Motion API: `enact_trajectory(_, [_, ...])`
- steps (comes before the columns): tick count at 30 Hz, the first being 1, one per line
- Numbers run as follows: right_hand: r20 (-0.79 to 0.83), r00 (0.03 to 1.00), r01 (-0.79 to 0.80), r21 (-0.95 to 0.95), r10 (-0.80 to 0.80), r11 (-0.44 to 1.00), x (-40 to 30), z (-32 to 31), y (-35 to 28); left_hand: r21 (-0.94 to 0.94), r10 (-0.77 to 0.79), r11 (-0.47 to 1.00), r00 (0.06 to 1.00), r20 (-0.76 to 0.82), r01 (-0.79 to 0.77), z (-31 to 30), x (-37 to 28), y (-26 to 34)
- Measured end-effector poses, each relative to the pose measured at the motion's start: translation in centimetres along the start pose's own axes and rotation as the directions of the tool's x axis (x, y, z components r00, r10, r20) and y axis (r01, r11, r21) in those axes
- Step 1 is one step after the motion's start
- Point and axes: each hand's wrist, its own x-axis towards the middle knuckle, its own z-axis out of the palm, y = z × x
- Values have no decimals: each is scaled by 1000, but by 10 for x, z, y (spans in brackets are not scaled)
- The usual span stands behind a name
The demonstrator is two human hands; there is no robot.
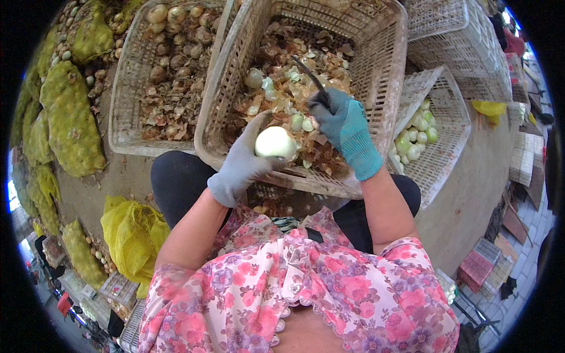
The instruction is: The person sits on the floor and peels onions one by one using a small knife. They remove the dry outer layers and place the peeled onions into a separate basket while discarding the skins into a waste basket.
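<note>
My left hand [240,163], in a pale grey glove, cups a peeled white onion [276,144] over a dirty white plastic crate [300,182]. In a teal and grey glove, my right hand [342,123] grips a dark, thin-bladed knife [311,76], its blade pointing up and away to the left. The knife is apart from the onion. Beneath both hands the crate holds loose brown onion skins [282,95] and some pale peeled pieces [301,122]. The knife's handle is mostly hidden in my right fist.
A second crate [154,149] on the left holds unpeeled onions [176,61] and skins. Peeled onions [417,137] lie in a tilted crate [454,128] on the right. Stacked crates [459,48] stand behind it. Full yellow mesh sacks [73,119] and a crumpled yellow bag [132,234] lie leftward.
</note>
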Motion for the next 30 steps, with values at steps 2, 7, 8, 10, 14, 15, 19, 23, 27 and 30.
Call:
enact_trajectory(2, [-30, 999, 7, -138, -11, 990, -7, -10, 2, -361, -7, 933, 1000, 12, 10, -2, -3, -4])
enact_trajectory(7, [31, 985, 169, 17, -170, 985, -63, -13, -32, -568, 77, 813, 991, -108, -125, -6, 2, -20])
enact_trajectory(8, [49, 975, 219, -18, -218, 975, -71, -7, -30, -507, 65, 851, 986, -152, -135, -7, 2, -22])
enact_trajectory(10, [88, 949, 312, -92, -304, 946, -84, 2, -23, -417, 53, 899, 977, -204, -136, -5, 2, -20])
enact_trajectory(14, [170, 964, 241, -238, -203, 941, -89, 6, -29, -226, 31, 970, 964, -265, -94, -5, -1, -14])
enact_trajectory(15, [181, 965, 233, -245, -192, 941, -87, 6, -28, -169, 47, 981, 958, -283, -98, -3, -1, -13])
enact_trajectory(19, [140, 962, 260, -218, -234, 941, -83, 16, -18, 74, 205, 979, 925, -320, -191, 1, -2, -21])
enact_trajectory(23, [198, 976, 89, 2, -88, 996, -77, 14, -11, 197, 319, 942, 909, -267, -273, -5, -1, -27])
enact_trajectory(27, [596, 759, -560, 391, 262, 730, -56, -13, -28, -28, 121, 992, 980, -156, -127, -19, -2, -20])
enact_trajectory(30, [664, 708, -630, 439, 242, 640, -51, -22, -25, -276, -44, 961, 995, -91, 17, -24, -2, -10])
